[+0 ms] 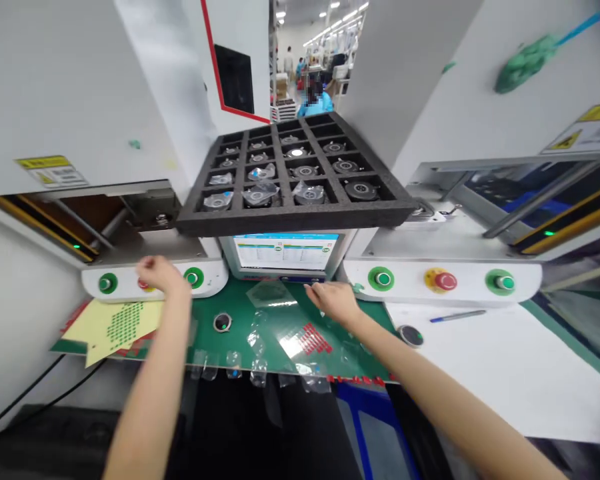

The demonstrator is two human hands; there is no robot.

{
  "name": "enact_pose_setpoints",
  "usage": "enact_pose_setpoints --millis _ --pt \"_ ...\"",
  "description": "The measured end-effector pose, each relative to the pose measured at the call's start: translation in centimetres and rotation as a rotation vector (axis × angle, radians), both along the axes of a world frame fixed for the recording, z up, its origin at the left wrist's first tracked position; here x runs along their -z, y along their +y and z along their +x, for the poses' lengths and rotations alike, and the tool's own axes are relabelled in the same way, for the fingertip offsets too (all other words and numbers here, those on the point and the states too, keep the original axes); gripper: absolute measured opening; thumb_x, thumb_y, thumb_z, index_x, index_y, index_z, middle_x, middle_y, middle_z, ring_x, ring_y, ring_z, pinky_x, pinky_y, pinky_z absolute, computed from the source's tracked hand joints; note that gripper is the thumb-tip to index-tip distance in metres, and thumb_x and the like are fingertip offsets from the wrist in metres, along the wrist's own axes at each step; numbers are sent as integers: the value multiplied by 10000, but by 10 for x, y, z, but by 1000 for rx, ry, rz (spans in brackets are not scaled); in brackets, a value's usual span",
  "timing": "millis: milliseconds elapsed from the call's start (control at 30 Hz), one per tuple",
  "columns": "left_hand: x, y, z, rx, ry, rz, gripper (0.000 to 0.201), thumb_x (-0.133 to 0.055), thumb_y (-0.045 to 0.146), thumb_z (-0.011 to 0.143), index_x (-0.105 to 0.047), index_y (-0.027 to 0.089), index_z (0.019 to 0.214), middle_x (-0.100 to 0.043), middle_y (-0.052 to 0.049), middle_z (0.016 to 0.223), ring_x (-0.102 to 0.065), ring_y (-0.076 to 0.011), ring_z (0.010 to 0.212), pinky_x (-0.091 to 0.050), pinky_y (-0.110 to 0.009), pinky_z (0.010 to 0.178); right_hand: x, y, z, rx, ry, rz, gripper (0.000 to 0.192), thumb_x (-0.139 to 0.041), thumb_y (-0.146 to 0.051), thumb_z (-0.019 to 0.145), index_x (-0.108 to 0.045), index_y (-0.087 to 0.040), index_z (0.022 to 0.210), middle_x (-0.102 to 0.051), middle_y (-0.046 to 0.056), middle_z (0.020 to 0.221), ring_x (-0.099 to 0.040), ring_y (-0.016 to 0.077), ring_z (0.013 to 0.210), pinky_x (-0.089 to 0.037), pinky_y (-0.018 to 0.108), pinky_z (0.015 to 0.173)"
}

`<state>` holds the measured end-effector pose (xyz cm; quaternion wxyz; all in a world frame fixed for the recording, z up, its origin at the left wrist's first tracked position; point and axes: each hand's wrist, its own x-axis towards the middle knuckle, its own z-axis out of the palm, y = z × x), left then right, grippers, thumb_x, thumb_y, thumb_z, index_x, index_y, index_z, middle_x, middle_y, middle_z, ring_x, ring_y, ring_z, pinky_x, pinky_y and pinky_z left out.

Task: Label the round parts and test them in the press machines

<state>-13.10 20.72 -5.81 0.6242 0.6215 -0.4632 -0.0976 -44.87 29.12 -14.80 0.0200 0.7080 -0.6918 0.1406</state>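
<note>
1. Looked past two white machines (105, 100) into a bright workroom (313, 50); worked at a green table (205, 340) littered with clear scraps (259, 375).
2. Held the left hand (161, 273) at the red button (143, 285), partly hiding it, near a green button (193, 277), with fingers curled narrow — could not tell touching from hovering, nor see any contents.
3. Held the right hand (335, 301) by the lower edge of the screen (285, 253), near a clear film (273, 293), with thumb and finger drawn close; could not tell about any grip on something small.
4. Found one round piece (223, 323) flat on the green table between the forearms, another disc (411, 335) beside the right forearm, and more, some wrapped, in the black foam tray (300, 221) above the screen.
5. Judged an accidental press possible, from a careless drop of the left wrist; also a scratched or knocked round piece, from a sweeping forearm.
6. Read no brand; made out a yellow-topped warning label (53, 171), too small to read, and green badges (279, 249) on the screen — possibly "OK".
</note>
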Motion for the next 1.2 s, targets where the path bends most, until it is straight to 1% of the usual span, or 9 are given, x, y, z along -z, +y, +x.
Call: enact_pose_setpoints --millis 167,333,467,567,733,933,1033,1100,1200 --pt "62 76 -20 122 -115 41 33 -561 174 794 -535 191 804 -583 -26 815 -586 -158 728 -518 -302 668 5 -21 60 26 -5 104 407 -463 -347 959 -753 -138 764 -732 144 742 -705 240 719 -430 268 600" --pt "73 132 8 207 -334 78 46 -489 208 804 -533 221 797 -595 -66 881 -591 -217 841 -522 -370 740 4 -28 63 87 -39 158 453 -402 -363 979 -767 -130 850 -737 168 828 -711 274 802 -445 293 634" --pt "77 138 22 368 -535 233 98 -491 176 801 -571 217 839 -636 -72 927 -605 -242 918 -513 -411 838 7 -31 69 123 -93 185 451 -382 -321 981 -760 -98 877 -727 203 864 -703 282 814 -435 299 651" --pt "83 129 19 500 -654 383 242 -565 140 760 -631 206 983 -635 -96 1152 -560 -289 1108 -448 -473 980 -1 -26 69 111 -145 192 434 -415 -326 969 -746 -117 781 -729 178 820 -690 256 766 -397 278 616" --pt "84 107 10 642 -658 543 352 -574 47 731 -668 199 1034 -654 -96 1187 -565 -297 1125 -423 -492 1004 -23 34 61 -9 -216 137 513 -418 -411 961 -586 -176 537 -643 54 562 -575 146 549 -318 253 552" --pt "62 117 -4 662 -379 564 329 -504 210 864 -582 139 1176 -611 -166 1246 -609 -281 1089 -452 -486 990 -26 144 61 -92 -574 -102 563 -384 -471 947 -443 -180 469 -432 -18 402 -383 80 385 -289 218 433" --pt "43 153 -19 842 167 665 422 -454 405 925 -557 102 1200 -646 -181 1168 -683 -208 890 -554 -336 790 -33 179 73 -59 -838 -175 391 -506 -379 910 -559 -179 578 -523 -25 465 -468 80 403 -368 176 418" --pt "32 182 -31 942 610 763 486 -632 500 820 -624 78 1063 -690 -162 999 -669 -166 729 -541 -253 651 -40 193 84 -44 -973 -219 222 -581 -302 866 -611 -180 683 -591 -19 540 -538 89 441 -442 165 452" --pt "22 223 -48 963 757 777 464 -781 488 705 -655 88 903 -670 -73 778 -624 -122 617 -495 -188 541 -50 204 101 -45 -1137 -307 85 -660 -213 800 -596 -186 752 -656 14 689 -629 112 555 -526 177 537"
